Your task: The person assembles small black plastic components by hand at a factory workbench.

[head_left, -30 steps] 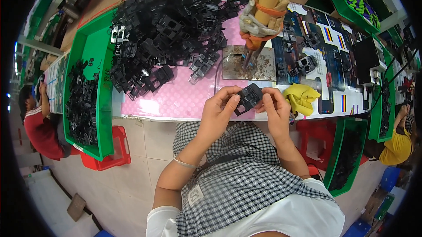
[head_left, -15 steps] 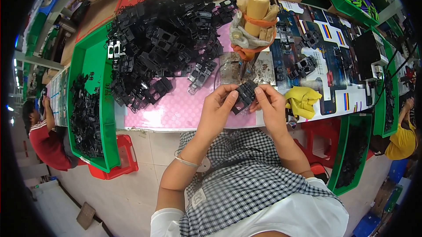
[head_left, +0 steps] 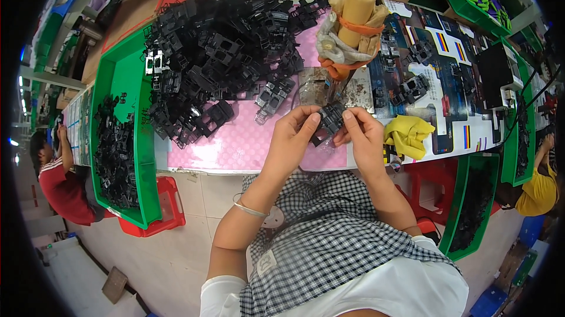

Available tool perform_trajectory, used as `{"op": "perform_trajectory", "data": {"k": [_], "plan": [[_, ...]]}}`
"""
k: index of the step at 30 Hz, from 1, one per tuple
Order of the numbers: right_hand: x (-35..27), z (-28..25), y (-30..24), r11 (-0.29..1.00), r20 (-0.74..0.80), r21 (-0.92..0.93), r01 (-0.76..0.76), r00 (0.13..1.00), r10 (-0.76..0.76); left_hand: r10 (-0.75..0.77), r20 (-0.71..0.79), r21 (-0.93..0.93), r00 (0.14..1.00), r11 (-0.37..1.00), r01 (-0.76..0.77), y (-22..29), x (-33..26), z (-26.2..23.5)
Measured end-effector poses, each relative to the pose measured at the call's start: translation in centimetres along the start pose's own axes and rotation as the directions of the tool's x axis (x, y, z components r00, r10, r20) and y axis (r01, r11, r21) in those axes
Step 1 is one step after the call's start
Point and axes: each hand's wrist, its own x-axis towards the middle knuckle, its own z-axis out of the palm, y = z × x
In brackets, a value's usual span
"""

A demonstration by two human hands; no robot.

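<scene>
A small black plastic frame (head_left: 327,123) is held between both hands, just in front of a metal work plate (head_left: 360,94). My left hand (head_left: 296,132) pinches its left side with thumb and fingers. On the other side my right hand (head_left: 362,130) grips the right edge, fingers curled behind it. Right behind the frame stands an upright tool with a cloth-wrapped yellow handle (head_left: 356,14); its metal tip points down close to the frame. Whether the tip touches it I cannot tell. A large heap of similar black frames (head_left: 223,52) lies to the left.
Left of the heap stands a green bin (head_left: 150,158) with black parts. A yellow cloth (head_left: 409,137) lies right of my hand, with several black frames (head_left: 412,89) beyond it. Another green bin (head_left: 465,223) is at lower right. Co-workers (head_left: 62,184) sit at both sides.
The view has shifted slightly, so the tool and table appear a little to the right. Both hands keep their hold on the black frame, now slightly nearer the tool's tip.
</scene>
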Motion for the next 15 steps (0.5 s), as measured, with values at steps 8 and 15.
{"op": "perform_trajectory", "data": {"k": [8, 15], "plan": [[0.15, -0.01, -0.05, 1.000, -0.006, -0.005, -0.003, 1.000, 0.003, -0.013, -0.012, -0.017, 1.000, 1.000, 0.013, -0.05, 0.48, 0.10], [0.28, 0.21, -0.19, 1.000, -0.001, -0.028, 0.007, 1.000, -0.007, -0.019, -0.012, -0.016, 1.000, 1.000, 0.019, 0.47, 0.40, 0.07]]}}
